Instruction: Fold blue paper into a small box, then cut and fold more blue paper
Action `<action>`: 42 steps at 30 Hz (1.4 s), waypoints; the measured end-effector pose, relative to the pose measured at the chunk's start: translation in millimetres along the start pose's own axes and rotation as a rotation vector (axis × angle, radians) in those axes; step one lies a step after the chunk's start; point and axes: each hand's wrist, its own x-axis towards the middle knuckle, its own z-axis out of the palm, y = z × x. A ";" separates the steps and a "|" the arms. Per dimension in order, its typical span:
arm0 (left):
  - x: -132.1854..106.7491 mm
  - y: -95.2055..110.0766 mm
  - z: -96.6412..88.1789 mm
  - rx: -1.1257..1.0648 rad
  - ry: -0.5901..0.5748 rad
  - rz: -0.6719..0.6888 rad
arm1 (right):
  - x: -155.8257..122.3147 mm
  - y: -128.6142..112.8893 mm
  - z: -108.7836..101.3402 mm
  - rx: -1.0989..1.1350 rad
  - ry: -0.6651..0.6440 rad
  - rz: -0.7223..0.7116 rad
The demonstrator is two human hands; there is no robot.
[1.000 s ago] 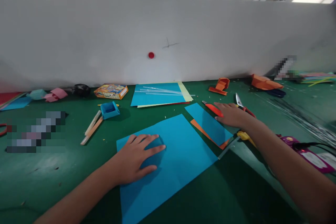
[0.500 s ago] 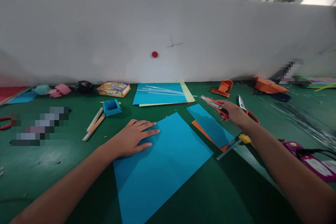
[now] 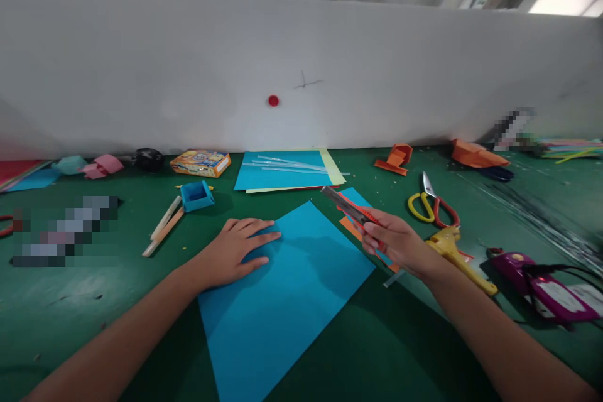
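Observation:
My left hand [image 3: 242,248] lies flat, fingers spread, on the left corner of a large blue paper sheet [image 3: 287,301]. In my right hand [image 3: 389,239] is a red utility knife [image 3: 351,208], gripped with its metal end pointing up and to the left, above the table. Beneath that hand lie a narrow blue paper strip [image 3: 354,196] and an orange paper piece [image 3: 349,227], both partly hidden by the hand and the knife. Close to the right wrist rests a yellow glue gun [image 3: 464,260], with a clear glue stick [image 3: 394,279] at its front.
Scissors [image 3: 432,204] with yellow and red handles lie at right, near a purple device [image 3: 541,286] with a cable. Stacked paper [image 3: 282,179] bearing clear sticks, a small box [image 3: 200,163] and a blue folded paper box [image 3: 198,195] stand toward the white partition [image 3: 188,69].
My right hand has brought the utility knife left and nearer, from beside the scissors to over the blue strip. The left hand stays on the sheet. The view has shifted slightly.

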 end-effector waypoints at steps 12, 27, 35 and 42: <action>-1.4 0.6 -1.0 -0.013 -0.006 -0.068 | -8.2 -2.5 19.0 -0.188 0.026 -0.007; -12.7 12.3 -16.2 0.101 0.056 -0.174 | -10.5 -13.4 13.1 -0.674 0.131 -0.062; -16.2 3.2 -5.5 -0.023 -0.127 -0.141 | -12.2 -13.7 12.9 -0.731 0.113 -0.032; -3.1 54.0 9.0 0.001 -0.103 -0.270 | -12.2 -2.6 10.9 -0.664 -0.010 -0.095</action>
